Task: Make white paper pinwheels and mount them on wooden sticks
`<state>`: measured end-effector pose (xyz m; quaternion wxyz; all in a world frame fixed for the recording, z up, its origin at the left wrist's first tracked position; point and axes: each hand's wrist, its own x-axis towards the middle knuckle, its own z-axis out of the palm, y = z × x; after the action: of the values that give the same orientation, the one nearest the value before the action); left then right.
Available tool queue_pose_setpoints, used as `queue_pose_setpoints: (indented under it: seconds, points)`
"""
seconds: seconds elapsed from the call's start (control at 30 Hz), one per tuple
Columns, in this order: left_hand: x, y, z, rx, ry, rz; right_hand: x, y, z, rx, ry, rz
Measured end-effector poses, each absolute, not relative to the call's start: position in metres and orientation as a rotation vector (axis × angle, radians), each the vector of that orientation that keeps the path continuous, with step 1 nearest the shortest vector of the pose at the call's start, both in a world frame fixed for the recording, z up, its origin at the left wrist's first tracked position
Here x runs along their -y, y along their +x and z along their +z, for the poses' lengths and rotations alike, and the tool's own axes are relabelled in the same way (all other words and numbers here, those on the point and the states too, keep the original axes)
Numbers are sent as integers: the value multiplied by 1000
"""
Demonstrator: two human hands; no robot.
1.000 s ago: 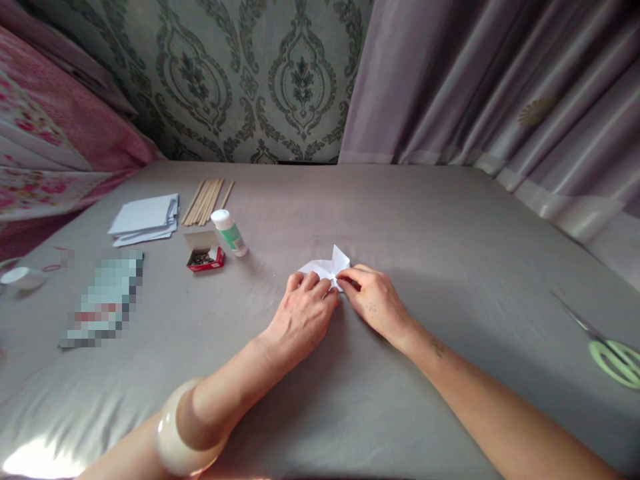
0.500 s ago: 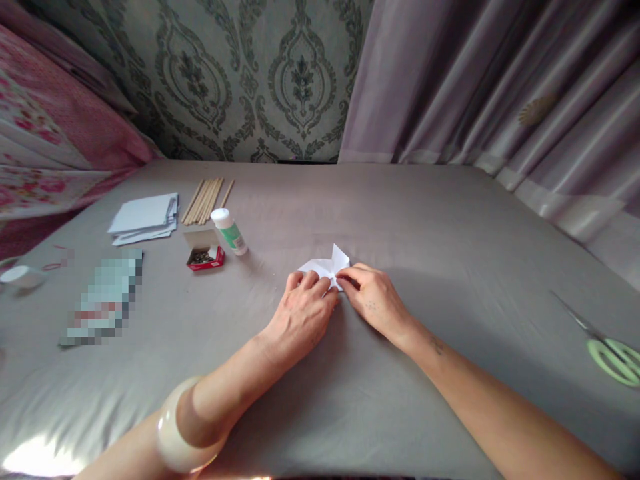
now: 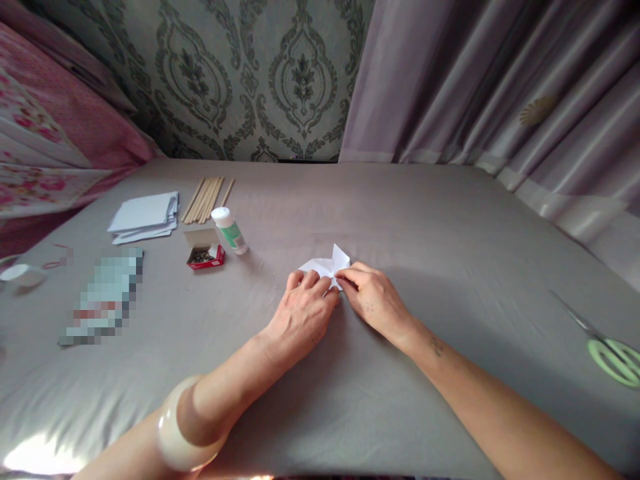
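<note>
Taking the folded white paper as the landmark, the far left edge of the tabletop carries a roll of tape, well apart from it. Nearer in lies a flat blurred packet, and behind that a stack of white sheets. A bundle of wooden sticks lies toward the back wall, left of the paper. A small red box stands open beside a glue bottle that lies tilted, both near the paper's left with a strip of bare grey cloth between.

The paper sits at the middle of the tabletop, one point raised. The left hand lies flat over its near left part, fingers pressing down. The right hand meets it, fingertips pinching the paper's right edge; the two hands touch at the thumbs.

To the right of the paper the cloth runs bare as far as the green-handled scissors, near the right edge. The near side below the forearms is open too, and so is the far side up to the curtain.
</note>
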<state>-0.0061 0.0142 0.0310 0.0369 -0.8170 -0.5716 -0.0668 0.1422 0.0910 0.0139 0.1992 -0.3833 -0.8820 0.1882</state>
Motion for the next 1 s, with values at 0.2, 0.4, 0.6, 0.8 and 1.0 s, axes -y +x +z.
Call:
queue_pose_setpoints:
  seconds: [0.2, 0.4, 0.6, 0.8, 1.0]
  points:
    - [-14, -6, 31, 1749, -2513, -213, -90, 141, 13, 2527, -1099, 464]
    - [-14, -7, 33, 1762, -2527, -238, -87, 141, 20, 2606, -1121, 389]
    - [-16, -10, 36, 1736, -2555, -329, -84, 140, 32, 2764, -993, 121]
    - [-26, -23, 46, 1955, -2396, -742, -91, 137, 46, 2931, -877, 32]
    - [-38, -39, 40, 2304, -2080, -986, -98, 125, 55, 2953, -933, 86]
